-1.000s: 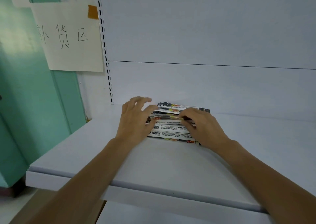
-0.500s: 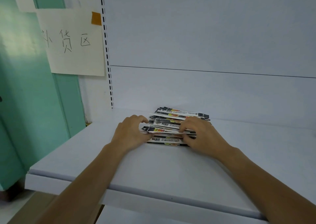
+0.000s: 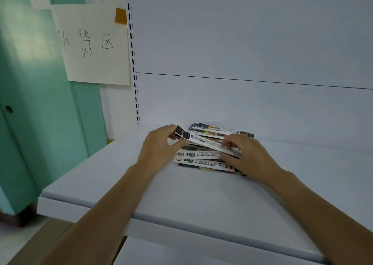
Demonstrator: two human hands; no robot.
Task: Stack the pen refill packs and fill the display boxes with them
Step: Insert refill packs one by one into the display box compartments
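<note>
We face a white shelf (image 3: 181, 196) against a pale wall panel (image 3: 242, 42). Our left hand (image 3: 159, 149) pinches one end of a refill pack (image 3: 203, 142), our right hand (image 3: 250, 157) curls round the other, holding it tilted above the loose pile (image 3: 201, 160) at the shelf's back. A handwritten sign (image 3: 90, 42) hangs left.

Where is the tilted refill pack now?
Head view, centre: the tilted refill pack is held between left hand and right hand, above the pile on the shelf.
</note>
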